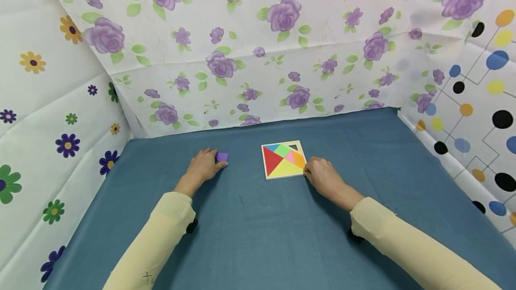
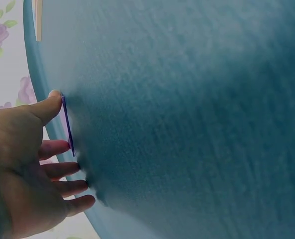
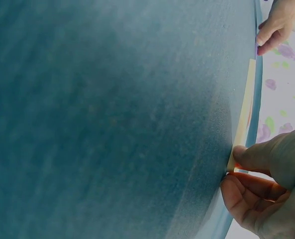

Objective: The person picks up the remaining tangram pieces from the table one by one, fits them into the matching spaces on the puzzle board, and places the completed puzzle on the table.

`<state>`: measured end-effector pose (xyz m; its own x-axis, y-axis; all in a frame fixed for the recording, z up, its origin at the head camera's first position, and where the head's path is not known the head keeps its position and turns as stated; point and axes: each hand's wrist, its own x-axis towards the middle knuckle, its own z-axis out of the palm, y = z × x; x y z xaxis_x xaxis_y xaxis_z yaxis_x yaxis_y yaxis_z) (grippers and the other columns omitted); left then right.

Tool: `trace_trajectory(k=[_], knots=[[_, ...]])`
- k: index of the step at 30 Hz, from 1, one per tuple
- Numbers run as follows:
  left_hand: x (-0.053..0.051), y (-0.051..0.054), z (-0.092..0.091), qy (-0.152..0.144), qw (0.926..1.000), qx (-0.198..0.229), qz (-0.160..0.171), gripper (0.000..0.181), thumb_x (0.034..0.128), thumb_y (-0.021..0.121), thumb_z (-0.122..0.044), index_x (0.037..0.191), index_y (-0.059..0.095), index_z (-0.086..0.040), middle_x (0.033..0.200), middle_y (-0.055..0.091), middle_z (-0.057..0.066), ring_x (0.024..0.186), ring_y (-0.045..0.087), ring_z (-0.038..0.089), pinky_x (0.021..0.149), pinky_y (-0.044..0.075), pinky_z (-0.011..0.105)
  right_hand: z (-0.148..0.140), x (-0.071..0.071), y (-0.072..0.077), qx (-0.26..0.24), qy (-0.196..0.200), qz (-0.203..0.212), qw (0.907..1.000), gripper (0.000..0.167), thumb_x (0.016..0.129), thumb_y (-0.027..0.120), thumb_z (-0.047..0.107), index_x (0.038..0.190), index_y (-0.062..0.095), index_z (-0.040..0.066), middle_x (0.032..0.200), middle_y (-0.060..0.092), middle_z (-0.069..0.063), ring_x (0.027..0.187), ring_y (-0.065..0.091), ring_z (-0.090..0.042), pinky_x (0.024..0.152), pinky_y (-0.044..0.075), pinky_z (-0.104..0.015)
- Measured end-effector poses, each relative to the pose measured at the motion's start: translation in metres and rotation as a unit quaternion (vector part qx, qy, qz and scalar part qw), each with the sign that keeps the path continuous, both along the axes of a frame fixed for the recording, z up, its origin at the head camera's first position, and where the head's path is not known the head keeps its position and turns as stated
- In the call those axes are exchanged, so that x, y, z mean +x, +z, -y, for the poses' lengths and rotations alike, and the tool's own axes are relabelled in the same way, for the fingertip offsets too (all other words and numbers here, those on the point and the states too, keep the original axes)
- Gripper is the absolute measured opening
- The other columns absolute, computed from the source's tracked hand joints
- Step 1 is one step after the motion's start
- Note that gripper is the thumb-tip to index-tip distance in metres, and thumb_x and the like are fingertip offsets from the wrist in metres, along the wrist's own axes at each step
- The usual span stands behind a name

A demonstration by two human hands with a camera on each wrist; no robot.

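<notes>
A tangram tray (image 1: 265, 164) with a pale rim lies on the cloth, holding red, blue, green, pink, orange and yellow pieces, with a dark opening near its top right corner. My right hand (image 1: 324, 176) pinches the tray's lower right corner; in the right wrist view, thumb and index finger meet at the pale edge (image 3: 245, 107). To the left of the tray, my left hand (image 1: 203, 164) has a purple tangram piece (image 1: 222, 157) between thumb and index finger. The left wrist view shows that piece (image 2: 68, 127) edge-on, near the cloth, the other fingers spread below it.
Blue cloth (image 1: 258, 236) covers the table. A white sheet with purple roses (image 1: 221, 64) hangs along the back edge. Flowered fabric (image 1: 32, 115) stands at the left, and a dotted, lined sheet (image 1: 475, 102) at the right.
</notes>
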<state>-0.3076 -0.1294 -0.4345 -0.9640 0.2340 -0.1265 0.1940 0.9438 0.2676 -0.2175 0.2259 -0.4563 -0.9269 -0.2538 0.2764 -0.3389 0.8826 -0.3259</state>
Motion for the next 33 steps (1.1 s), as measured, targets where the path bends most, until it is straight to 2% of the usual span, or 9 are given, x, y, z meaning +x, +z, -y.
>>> trace_trajectory(k=[12,17,24,33], knots=[[0.0021,0.0018,-0.0027,-0.003,0.9993,-0.008,-0.036,0.068,0.1016,0.067,-0.038,0.146,0.050,0.010,0.148,0.047,0.030,0.137,0.042,0.046,0.112,0.036,0.059,0.0002,-0.0001,0.0001,-0.002,-0.003,0.005,1.0000,0.011,0.091,0.073,-0.004,0.082,0.077,0.001,0.073,0.058,-0.004,0.064,0.051,-0.016,0.060,0.050,-0.032],[0.0013,0.0017,-0.0034,0.001,0.9989,0.004,-0.046,0.067,0.0992,0.072,-0.036,0.142,0.054,0.012,0.144,0.050,0.031,0.134,0.044,0.046,0.111,0.038,0.058,0.0003,0.0001,-0.0003,-0.004,-0.001,-0.001,1.0000,0.012,0.091,0.074,-0.004,0.081,0.077,0.001,0.072,0.057,-0.004,0.063,0.050,-0.015,0.059,0.049,-0.032],[-0.0019,0.0009,-0.0046,-0.024,0.9954,0.031,-0.087,0.052,0.0926,0.080,-0.027,0.127,0.067,0.010,0.127,0.061,0.031,0.120,0.054,0.045,0.105,0.043,0.054,0.0008,0.0008,-0.0001,-0.008,-0.001,-0.004,1.0000,0.014,0.091,0.073,-0.004,0.078,0.075,0.002,0.069,0.054,-0.002,0.061,0.048,-0.015,0.058,0.047,-0.031],[-0.0040,-0.0004,-0.0085,-0.001,0.9949,0.073,-0.070,0.050,0.0892,0.083,-0.020,0.127,0.067,0.009,0.126,0.052,0.030,0.116,0.055,0.043,0.102,0.047,0.053,0.0007,0.0004,-0.0002,-0.005,0.000,-0.007,1.0000,0.014,0.091,0.074,-0.004,0.078,0.075,0.001,0.069,0.054,-0.003,0.061,0.048,-0.015,0.058,0.048,-0.031]])
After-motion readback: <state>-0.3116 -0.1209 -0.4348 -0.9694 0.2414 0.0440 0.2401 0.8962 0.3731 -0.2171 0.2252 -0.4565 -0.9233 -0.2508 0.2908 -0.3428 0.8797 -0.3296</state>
